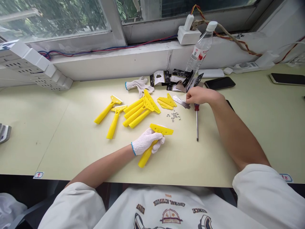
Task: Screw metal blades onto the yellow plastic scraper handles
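My left hand (149, 141), in a white knit glove, is wrapped round a yellow plastic scraper (145, 156) with its head pointing up and away from me. No metal blade shows on that head. Bare and with curled fingers, my right hand (199, 95) is at the right end of some thin metal blades (180, 101); its fingertips are hidden, so I cannot tell what they pinch. Just below it lies a screwdriver (197, 122), its red handle partly covered. Small screws (173, 116) are scattered beside loose yellow head plates (167, 102).
Several yellow scraper handles (139, 114) lie piled left of centre, with two bladed scrapers (114, 122) further left. Behind are a white glove (140, 85), black packaging (178, 78), a plastic bottle (200, 49) and a phone (220, 83). A power adapter (189, 34) sits on the sill.
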